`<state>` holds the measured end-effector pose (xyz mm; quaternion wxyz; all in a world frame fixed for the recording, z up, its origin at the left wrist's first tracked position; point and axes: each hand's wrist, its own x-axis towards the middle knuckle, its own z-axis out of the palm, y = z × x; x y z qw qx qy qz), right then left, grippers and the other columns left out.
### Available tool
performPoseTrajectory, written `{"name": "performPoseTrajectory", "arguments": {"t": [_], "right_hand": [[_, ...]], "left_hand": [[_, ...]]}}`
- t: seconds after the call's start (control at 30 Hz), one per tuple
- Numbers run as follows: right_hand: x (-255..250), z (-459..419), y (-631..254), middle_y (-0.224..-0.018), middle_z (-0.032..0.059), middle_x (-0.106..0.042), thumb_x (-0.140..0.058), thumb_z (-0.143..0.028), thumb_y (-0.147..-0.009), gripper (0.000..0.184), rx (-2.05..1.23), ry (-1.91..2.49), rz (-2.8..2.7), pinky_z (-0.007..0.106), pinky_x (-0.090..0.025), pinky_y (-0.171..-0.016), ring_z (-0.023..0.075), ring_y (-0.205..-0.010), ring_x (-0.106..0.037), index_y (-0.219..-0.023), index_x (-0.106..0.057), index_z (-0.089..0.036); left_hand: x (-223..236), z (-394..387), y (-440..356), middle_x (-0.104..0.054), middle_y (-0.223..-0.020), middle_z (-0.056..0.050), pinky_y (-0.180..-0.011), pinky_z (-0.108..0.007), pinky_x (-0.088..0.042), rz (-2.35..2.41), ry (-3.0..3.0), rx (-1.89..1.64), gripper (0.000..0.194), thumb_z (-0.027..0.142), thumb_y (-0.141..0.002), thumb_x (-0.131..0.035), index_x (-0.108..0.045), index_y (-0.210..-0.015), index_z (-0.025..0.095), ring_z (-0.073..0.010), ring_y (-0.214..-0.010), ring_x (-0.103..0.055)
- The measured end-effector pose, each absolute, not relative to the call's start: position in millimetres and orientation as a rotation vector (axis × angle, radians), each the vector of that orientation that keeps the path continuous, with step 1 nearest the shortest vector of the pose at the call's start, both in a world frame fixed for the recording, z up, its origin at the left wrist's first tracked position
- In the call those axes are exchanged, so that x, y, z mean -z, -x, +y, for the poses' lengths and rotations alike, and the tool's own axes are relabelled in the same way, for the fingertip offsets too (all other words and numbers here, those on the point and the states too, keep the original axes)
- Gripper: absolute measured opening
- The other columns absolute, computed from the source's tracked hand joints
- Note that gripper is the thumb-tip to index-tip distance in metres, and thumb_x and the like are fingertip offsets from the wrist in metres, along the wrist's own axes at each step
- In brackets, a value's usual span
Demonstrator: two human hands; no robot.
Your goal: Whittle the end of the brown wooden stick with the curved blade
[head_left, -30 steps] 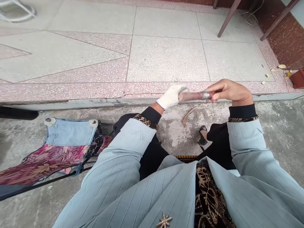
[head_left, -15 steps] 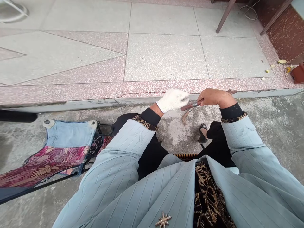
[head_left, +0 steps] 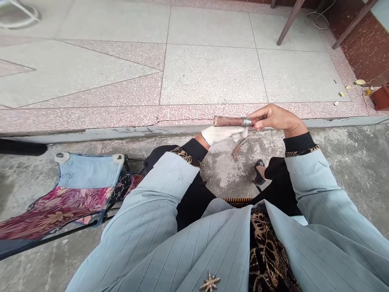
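A reddish-brown wooden stick [head_left: 227,121] lies nearly level in front of me, with silvery wire [head_left: 246,121] wound round it near its middle. My left hand [head_left: 221,135], in a white knitted glove, is closed below the stick and supports it. My bare right hand [head_left: 278,118] pinches the stick just right of the wire, thumb in front and fingers behind. A thin, bent piece of branch [head_left: 238,150] shows under the hands; I cannot tell whether it joins the stick. Fingers cover the stick's right part.
A low step edge [head_left: 146,130] runs across behind my hands, with tiled floor [head_left: 212,73] above it. At left stands a folding chair [head_left: 88,172] with denim and floral cloth. Table legs [head_left: 290,22], yellowish peels [head_left: 360,82] and a reddish-brown pot [head_left: 380,98] are at right.
The stick has turned from slanting to nearly level and risen, its cut left end now showing. My left hand has moved beneath it, and my right hand has turned so its fingers show.
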<state>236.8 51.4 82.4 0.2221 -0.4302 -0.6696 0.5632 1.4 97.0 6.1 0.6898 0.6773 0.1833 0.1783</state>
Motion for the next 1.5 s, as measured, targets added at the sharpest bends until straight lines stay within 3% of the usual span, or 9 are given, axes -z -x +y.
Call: {"name": "performPoseTrajectory", "arguments": {"t": [0.2,0.37,0.5,0.7,0.87,1.03,1.23,1.37,1.5], "right_hand": [[-72.5,54.5,-220.0,-0.084,0.0030,-0.073,-0.082,-0.040,-0.076,0.035,-1.329,1.311,-1.791,0.029,-0.045,-0.065,0.0156,-0.072,-0.056,-0.103,-0.084,-0.019],[-61.6,60.4,-212.8,-0.082,0.0007,-0.068,-0.075,-0.030,-0.078,0.028,-1.113,1.444,-1.774,0.030,-0.045,-0.070,0.0164,-0.076,-0.056,-0.103,-0.083,-0.020],[-53.7,65.8,-217.1,-0.073,-0.0002,-0.060,-0.069,-0.025,-0.082,0.023,-1.028,1.476,-1.719,0.028,-0.042,-0.065,0.0140,-0.069,-0.051,-0.100,-0.080,-0.016],[-59.8,67.2,-233.6,-0.069,0.0006,-0.056,-0.064,-0.019,-0.086,0.014,-0.655,1.713,-1.752,0.029,-0.038,-0.066,0.0154,-0.068,-0.052,-0.093,-0.075,-0.014],[-68.9,62.2,-231.1,-0.086,0.0079,-0.071,-0.063,-0.019,-0.092,0.020,-0.317,2.106,-2.080,0.032,-0.037,-0.073,0.0210,-0.081,-0.059,-0.103,-0.080,-0.015],[-70.2,58.5,-220.0,-0.090,0.0086,-0.077,-0.068,-0.015,-0.088,0.021,-0.728,2.190,-2.617,0.033,-0.039,-0.072,0.0220,-0.084,-0.064,-0.101,-0.085,-0.018],[-80.0,50.5,-233.8,-0.092,0.0024,-0.079,-0.074,-0.024,-0.084,0.028,-1.774,1.426,-2.519,0.030,-0.047,-0.076,0.0178,-0.081,-0.067,-0.109,-0.085,-0.021],[-94.1,43.7,-246.4,-0.090,0.0037,-0.077,-0.084,-0.045,-0.077,0.041,-1.568,1.234,-2.016,0.028,-0.050,-0.072,0.0165,-0.079,-0.065,-0.108,-0.084,-0.018],[-95.1,46.4,-247.7,-0.081,0.0034,-0.068,-0.081,-0.046,-0.080,0.031,-1.088,1.270,-1.476,0.027,-0.046,-0.060,0.0132,-0.068,-0.055,-0.092,-0.079,-0.018]], "left_hand": [[3.1,99.3,-2.6,-0.043,-0.052,0.005,-0.056,-0.027,-0.044,0.427,-1.404,-0.533,0.040,0.053,-0.094,-0.064,-0.069,-0.079,0.016,-0.0091,-0.050,-0.043],[15.1,105.1,-10.3,-0.061,-0.062,-0.001,-0.054,-0.024,-0.041,0.472,-1.329,-0.667,0.047,0.062,-0.088,-0.071,-0.068,-0.088,0.014,-0.0097,-0.054,-0.053],[15.4,105.5,-12.4,-0.072,-0.079,-0.004,-0.069,-0.026,-0.051,0.375,-1.197,-0.647,0.043,0.050,-0.083,-0.079,-0.067,-0.105,0.015,-0.0121,-0.069,-0.064],[9.8,104.0,-10.6,-0.064,-0.069,-0.002,-0.065,-0.024,-0.046,0.490,-1.324,-0.576,0.028,0.041,-0.092,-0.064,-0.065,-0.093,0.013,-0.0105,-0.062,-0.058],[-0.8,106.0,-2.2,-0.056,-0.063,0.002,-0.062,-0.024,-0.039,0.583,-1.774,-0.471,0.026,0.036,-0.095,-0.053,-0.068,-0.093,0.015,-0.0103,-0.058,-0.050],[-14.1,113.7,8.7,-0.065,-0.072,0.000,-0.066,-0.025,-0.039,0.663,-2.155,-0.303,0.029,0.036,-0.088,-0.054,-0.072,-0.088,0.014,-0.0135,-0.068,-0.056],[-16.1,118.0,9.0,-0.071,-0.084,-0.002,-0.078,-0.025,-0.046,0.534,-2.097,-0.245,0.029,0.037,-0.084,-0.058,-0.073,-0.090,0.013,-0.0154,-0.080,-0.062],[-6.8,118.7,3.9,-0.064,-0.075,-0.001,-0.070,-0.025,-0.044,0.607,-1.891,-0.337,0.024,0.035,-0.090,-0.056,-0.067,-0.088,0.014,-0.0128,-0.070,-0.056],[3.4,117.1,0.1,-0.056,-0.067,0.001,-0.063,-0.023,-0.040,0.549,-1.782,-0.302,0.023,0.032,-0.094,-0.051,-0.066,-0.089,0.015,-0.0111,-0.062,-0.051]]}}
